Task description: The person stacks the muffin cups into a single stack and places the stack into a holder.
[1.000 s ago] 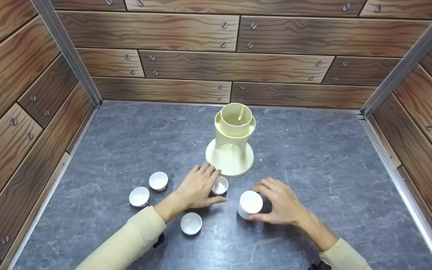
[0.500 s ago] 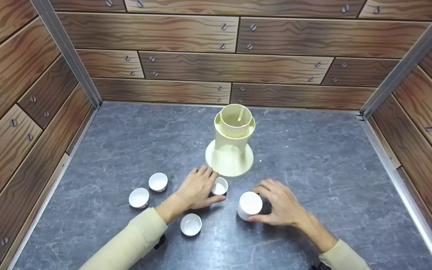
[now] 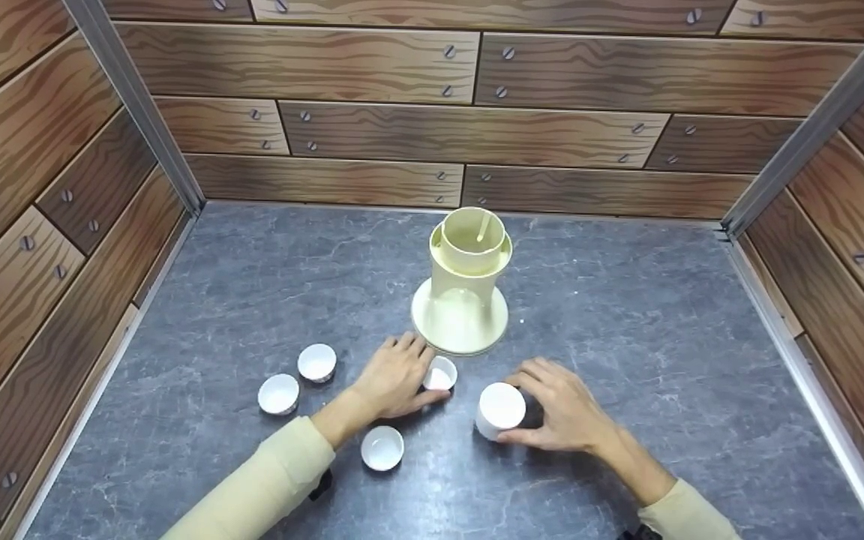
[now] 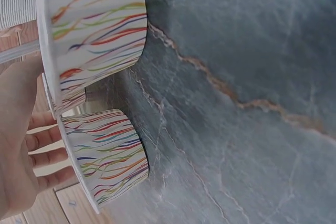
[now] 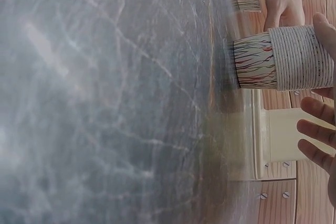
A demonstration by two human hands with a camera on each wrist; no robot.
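In the head view my right hand (image 3: pixel 563 405) grips an upright stack of white paper cups (image 3: pixel 502 409) between thumb and index finger. Its other fingers stretch out free in the right wrist view, where nested rims (image 5: pixel 302 59) show above a striped cup side. My left hand (image 3: pixel 394 379) is at a single small paper cup (image 3: pixel 441 373), thumb along the near side and fingers round the left and far side, partly covering it. Another loose cup (image 3: pixel 382 448) sits nearer the front. Coloured wavy stripes mark the cups (image 4: pixel 100 30) in the left wrist view.
Just beyond the hands stands a pale yellow tube (image 3: pixel 469 277) on a wide round base, with a smaller cylinder in its top. Two paper cups, one (image 3: pixel 317 363) behind the other (image 3: pixel 278 394), are at the left. Wood-patterned walls (image 3: pixel 432 135) enclose the grey table (image 3: pixel 627 300).
The left hand's thumb has drawn in slightly toward the single cup. The right hand and its stack stay where they were.
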